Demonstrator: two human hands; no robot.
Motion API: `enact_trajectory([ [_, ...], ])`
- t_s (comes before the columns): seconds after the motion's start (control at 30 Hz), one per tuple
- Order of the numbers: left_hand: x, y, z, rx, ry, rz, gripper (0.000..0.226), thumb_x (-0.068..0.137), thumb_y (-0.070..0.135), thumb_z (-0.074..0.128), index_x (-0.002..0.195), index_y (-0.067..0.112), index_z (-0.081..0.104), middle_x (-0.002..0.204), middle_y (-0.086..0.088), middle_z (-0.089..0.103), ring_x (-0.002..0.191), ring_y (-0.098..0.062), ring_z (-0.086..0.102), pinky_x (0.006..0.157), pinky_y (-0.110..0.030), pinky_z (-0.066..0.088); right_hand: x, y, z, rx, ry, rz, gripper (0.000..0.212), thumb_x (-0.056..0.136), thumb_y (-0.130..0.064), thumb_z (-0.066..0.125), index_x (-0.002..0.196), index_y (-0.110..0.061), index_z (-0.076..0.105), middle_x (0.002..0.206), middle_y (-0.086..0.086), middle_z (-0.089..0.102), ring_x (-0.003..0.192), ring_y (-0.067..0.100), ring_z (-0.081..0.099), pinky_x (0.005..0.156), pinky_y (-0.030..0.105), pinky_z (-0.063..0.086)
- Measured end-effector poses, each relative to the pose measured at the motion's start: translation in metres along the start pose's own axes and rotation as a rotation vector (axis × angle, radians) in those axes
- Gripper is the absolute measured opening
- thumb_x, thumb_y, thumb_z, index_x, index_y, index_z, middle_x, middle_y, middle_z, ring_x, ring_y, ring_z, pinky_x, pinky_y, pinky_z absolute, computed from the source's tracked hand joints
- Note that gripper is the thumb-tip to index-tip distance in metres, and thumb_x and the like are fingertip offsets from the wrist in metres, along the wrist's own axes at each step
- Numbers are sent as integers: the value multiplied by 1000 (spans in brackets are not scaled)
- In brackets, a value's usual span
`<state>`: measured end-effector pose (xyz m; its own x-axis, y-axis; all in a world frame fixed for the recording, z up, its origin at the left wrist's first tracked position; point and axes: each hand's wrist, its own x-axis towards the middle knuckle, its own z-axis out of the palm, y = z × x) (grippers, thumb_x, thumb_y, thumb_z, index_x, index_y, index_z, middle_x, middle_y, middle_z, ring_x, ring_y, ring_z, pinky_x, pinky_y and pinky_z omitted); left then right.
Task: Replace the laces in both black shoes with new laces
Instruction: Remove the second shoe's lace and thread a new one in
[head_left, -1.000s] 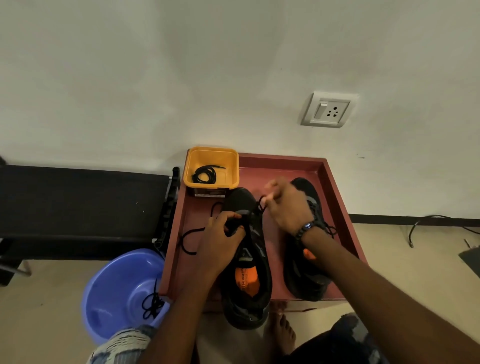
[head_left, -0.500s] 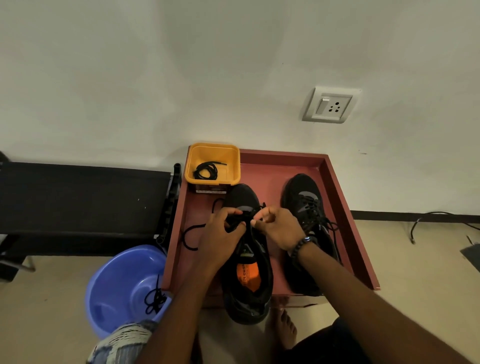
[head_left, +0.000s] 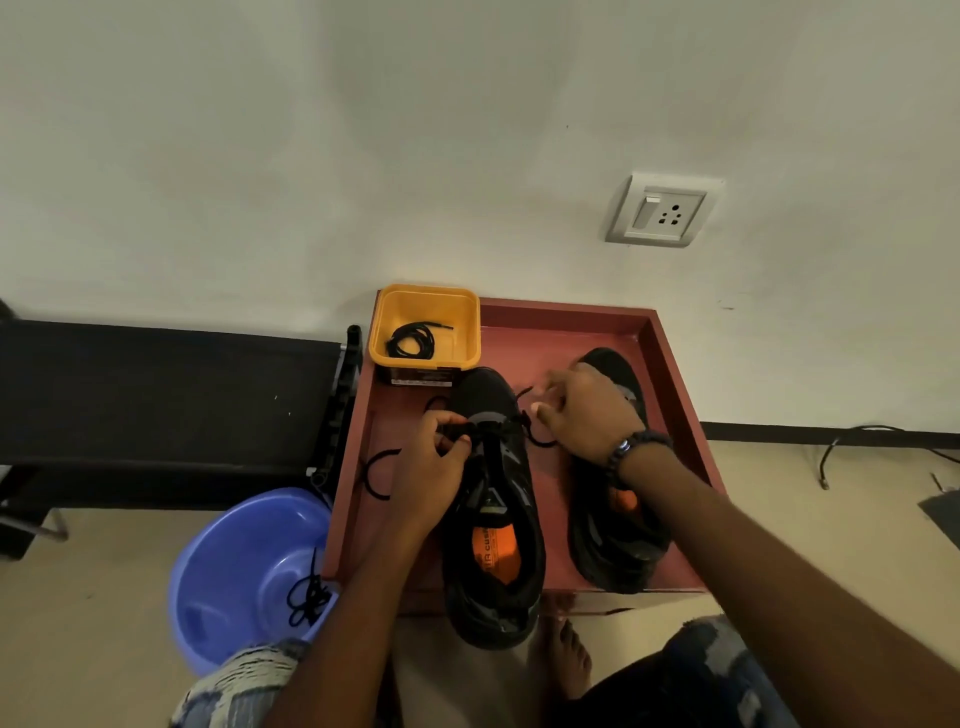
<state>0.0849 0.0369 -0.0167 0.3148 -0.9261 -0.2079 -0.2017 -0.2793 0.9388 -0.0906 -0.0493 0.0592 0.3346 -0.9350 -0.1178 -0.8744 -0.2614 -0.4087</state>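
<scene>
Right hand (head_left: 587, 410) farther right; two shoes (head_left: 493, 499).

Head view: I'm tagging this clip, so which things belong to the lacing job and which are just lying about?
Job:
left shoe
right shoe
lace being threaded
left hand
right hand
coiled lace in yellow tub
lace in blue basin
red tray

Lying about:
wall socket
floor cable

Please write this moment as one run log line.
left hand: pinches lace at left shoe | right hand: pulls lace end | tray
</scene>
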Motion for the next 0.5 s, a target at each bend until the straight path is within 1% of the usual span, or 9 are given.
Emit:
enact_trajectory([
  [0.07, -1, -1, 0, -5, -28, -12, 18, 94, 23, 64, 109, 31, 57, 98, -3, 66, 90, -17, 66, 84, -44, 57, -7, -14, 13, 70, -18, -133, 13, 91, -34, 66, 103, -28, 68, 102, -9, 58, 96, 12, 58, 86, 32, 51],
  [0.13, -3, -1, -1, -13, -66, -14, 26, 87, 34, 70, 107, 36, 54, 101, -1, 65, 93, -16, 66, 85, -46, 58, -10, -28, 24, -34, -85, -185, 19, 93, -38, 62, 108, -28, 69, 108, -7, 56, 100, 14, 56, 80, 33, 49],
  [0.2, -3, -4, -1, 31, -102, 3, 43, 74, 53, 73, 109, 42, 50, 110, 0, 62, 99, -15, 64, 86, -43, 58, -12, -38, 30, -178, -80, -188, 24, 95, -37, 59, 114, -25, 68, 117, -2, 52, 106, 18, 53, 79, 35, 45],
  [0.23, -4, -4, -1, 66, -119, 12, 52, 70, 55, 74, 113, 41, 49, 115, 0, 59, 102, -14, 62, 88, -41, 57, -11, -42, 29, -238, -70, -199, 23, 96, -35, 59, 113, -23, 69, 118, 0, 52, 108, 20, 54, 79, 35, 45],
  [0.3, -5, -4, 1, 100, -130, 21, 58, 72, 46, 77, 120, 35, 47, 121, 0, 54, 105, -13, 60, 90, -39, 56, -4, -46, 27, -291, -97, -209, 19, 96, -30, 60, 110, -21, 70, 116, 2, 55, 106, 22, 57, 79, 34, 45],
  [0.33, -6, -3, 1, 98, -121, 14, 59, 73, 41, 79, 122, 33, 47, 122, -1, 53, 105, -14, 59, 90, -40, 56, -1, -49, 23, -259, -137, -187, 16, 95, -27, 60, 105, -21, 71, 114, 2, 59, 103, 22, 59, 80, 34, 48],
  [0.4, -6, 0, 2, 80, -97, 1, 64, 65, 43, 77, 121, 32, 48, 121, -2, 53, 103, -14, 59, 88, -41, 57, 8, -46, 18, -113, -219, -113, 11, 94, -23, 61, 91, -22, 71, 101, -4, 66, 96, 18, 64, 85, 35, 53],
  [0.47, -8, 2, 2, 71, -80, -5, 66, 58, 48, 72, 119, 34, 48, 119, -2, 54, 100, -12, 60, 87, -41, 57, 15, -40, 16, 44, -269, -31, 11, 93, -23, 62, 83, -25, 67, 93, -5, 68, 94, 16, 65, 84, 30, 52],
  [0.5, -8, 2, 3, 74, -76, 0, 64, 60, 47, 73, 118, 35, 48, 118, -1, 54, 99, -12, 59, 86, -40, 57, 15, -37, 17, 148, -290, 31, 13, 94, -25, 62, 82, -24, 65, 92, -3, 69, 92, 16, 65, 81, 28, 52],
])
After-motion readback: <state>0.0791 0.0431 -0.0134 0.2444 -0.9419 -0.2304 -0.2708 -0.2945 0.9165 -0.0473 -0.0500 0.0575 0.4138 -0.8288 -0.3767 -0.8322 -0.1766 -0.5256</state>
